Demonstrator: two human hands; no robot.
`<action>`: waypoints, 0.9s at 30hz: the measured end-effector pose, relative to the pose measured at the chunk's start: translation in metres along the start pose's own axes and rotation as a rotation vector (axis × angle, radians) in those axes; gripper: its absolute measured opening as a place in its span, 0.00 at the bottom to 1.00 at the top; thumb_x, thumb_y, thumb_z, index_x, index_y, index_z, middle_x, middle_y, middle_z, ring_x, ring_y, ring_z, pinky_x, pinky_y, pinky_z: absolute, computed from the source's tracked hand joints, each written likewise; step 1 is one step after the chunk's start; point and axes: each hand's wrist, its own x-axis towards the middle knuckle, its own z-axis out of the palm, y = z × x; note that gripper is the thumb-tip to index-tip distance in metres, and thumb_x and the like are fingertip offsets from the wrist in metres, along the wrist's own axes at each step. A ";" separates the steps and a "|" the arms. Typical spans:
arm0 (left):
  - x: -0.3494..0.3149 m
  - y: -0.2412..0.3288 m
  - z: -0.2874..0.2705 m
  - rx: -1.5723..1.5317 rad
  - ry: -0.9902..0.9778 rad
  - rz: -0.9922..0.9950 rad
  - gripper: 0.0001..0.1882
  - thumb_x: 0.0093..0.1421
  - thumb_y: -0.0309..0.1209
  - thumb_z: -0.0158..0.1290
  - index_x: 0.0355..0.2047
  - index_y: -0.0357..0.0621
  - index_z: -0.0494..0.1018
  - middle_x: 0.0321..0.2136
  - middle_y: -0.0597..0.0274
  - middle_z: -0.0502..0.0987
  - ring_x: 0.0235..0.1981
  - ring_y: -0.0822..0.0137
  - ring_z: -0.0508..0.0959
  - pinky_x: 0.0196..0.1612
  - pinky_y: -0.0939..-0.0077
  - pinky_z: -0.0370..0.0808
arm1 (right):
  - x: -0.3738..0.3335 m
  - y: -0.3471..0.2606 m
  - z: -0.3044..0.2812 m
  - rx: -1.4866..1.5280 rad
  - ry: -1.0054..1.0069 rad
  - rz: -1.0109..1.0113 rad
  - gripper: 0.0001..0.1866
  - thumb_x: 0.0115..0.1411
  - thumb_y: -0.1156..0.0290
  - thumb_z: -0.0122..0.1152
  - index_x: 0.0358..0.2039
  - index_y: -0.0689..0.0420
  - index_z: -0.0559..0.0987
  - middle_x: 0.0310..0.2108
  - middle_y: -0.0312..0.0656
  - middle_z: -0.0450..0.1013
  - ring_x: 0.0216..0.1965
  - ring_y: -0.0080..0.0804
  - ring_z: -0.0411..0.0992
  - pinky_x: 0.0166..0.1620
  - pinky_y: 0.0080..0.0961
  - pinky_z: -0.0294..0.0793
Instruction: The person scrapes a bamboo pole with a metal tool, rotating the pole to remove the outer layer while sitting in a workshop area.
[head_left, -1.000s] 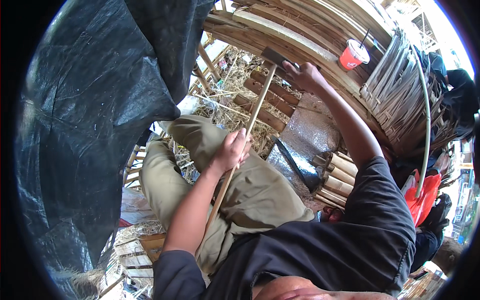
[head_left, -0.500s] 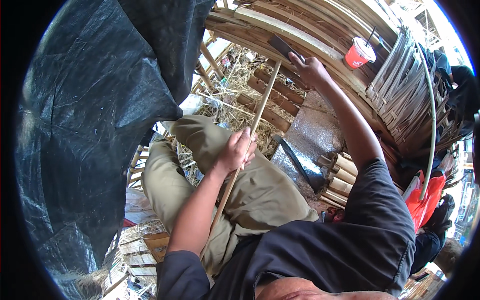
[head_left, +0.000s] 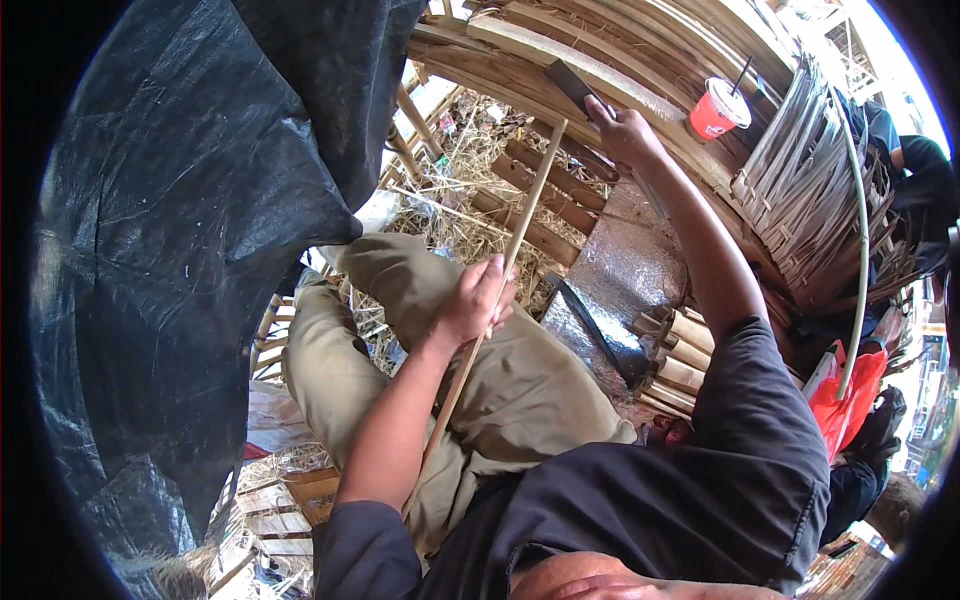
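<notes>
My left hand is closed around a long, thin bamboo stick. The stick slants from beside my left elbow, across my lap, up to a far end near the stacked slats. Beyond that end, to the right, my right hand grips a knife with a broad dark blade pointing up and left. A thin part of it seems to run back along my forearm. The blade looks apart from the stick. A second dark-bladed tool lies on a silvery sheet right of my knee.
Stacked wooden slats line the far side, with a red cup on them. Dried palm leaves and a red bag are at right. Bundled bamboo pieces sit near my right elbow. A black tarp hangs at left.
My right hand and the knife have shifted slightly up and to the right, away from the stick's far end. My left hand and the stick have barely moved.
</notes>
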 end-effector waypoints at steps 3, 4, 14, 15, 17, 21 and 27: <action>0.000 -0.005 -0.005 0.037 -0.001 0.025 0.19 0.74 0.47 0.35 0.34 0.47 0.64 0.12 0.73 0.58 0.10 0.79 0.58 0.11 0.83 0.58 | 0.003 0.010 0.027 -0.257 0.019 -0.146 0.43 0.63 0.30 0.44 0.27 0.64 0.80 0.19 0.45 0.74 0.25 0.32 0.76 0.27 0.32 0.75; -0.001 -0.009 -0.007 0.066 0.013 0.041 0.19 0.74 0.47 0.35 0.34 0.47 0.64 0.12 0.73 0.59 0.10 0.79 0.58 0.11 0.83 0.58 | 0.002 0.007 0.024 -0.259 0.016 -0.143 0.43 0.63 0.30 0.44 0.27 0.64 0.80 0.19 0.45 0.74 0.25 0.32 0.76 0.27 0.32 0.75; 0.004 -0.006 -0.007 0.050 0.055 0.072 0.20 0.73 0.51 0.36 0.34 0.49 0.62 0.12 0.74 0.56 0.08 0.80 0.56 0.10 0.83 0.55 | -0.021 -0.020 0.020 -0.248 -0.146 -0.069 0.45 0.63 0.30 0.44 0.25 0.67 0.81 0.24 0.55 0.76 0.28 0.41 0.77 0.32 0.40 0.75; 0.006 -0.004 -0.005 0.011 0.021 0.067 0.20 0.73 0.51 0.37 0.34 0.49 0.62 0.12 0.74 0.56 0.08 0.80 0.55 0.10 0.83 0.54 | 0.005 -0.002 0.023 -0.095 -0.007 -0.058 0.43 0.63 0.29 0.43 0.13 0.60 0.73 0.12 0.42 0.69 0.13 0.30 0.69 0.20 0.33 0.71; 0.005 -0.002 -0.006 -0.021 0.006 0.059 0.19 0.73 0.51 0.37 0.35 0.49 0.63 0.12 0.73 0.56 0.08 0.79 0.55 0.10 0.83 0.54 | 0.005 -0.006 0.024 -0.119 0.079 -0.127 0.43 0.64 0.31 0.44 0.12 0.60 0.74 0.13 0.45 0.70 0.13 0.30 0.69 0.20 0.34 0.70; -0.006 -0.010 -0.019 -0.147 0.029 0.013 0.19 0.73 0.50 0.37 0.35 0.49 0.63 0.13 0.73 0.57 0.08 0.79 0.55 0.11 0.83 0.54 | -0.022 -0.002 0.063 -0.230 0.025 -0.263 0.42 0.65 0.33 0.46 0.11 0.61 0.74 0.13 0.47 0.72 0.16 0.33 0.71 0.24 0.39 0.71; -0.002 -0.008 -0.019 -0.131 0.092 0.057 0.18 0.73 0.49 0.37 0.36 0.47 0.63 0.13 0.73 0.58 0.09 0.79 0.56 0.12 0.82 0.57 | -0.022 0.002 0.076 -0.096 0.042 -0.301 0.42 0.64 0.33 0.48 0.07 0.58 0.68 0.08 0.41 0.65 0.11 0.32 0.63 0.20 0.40 0.65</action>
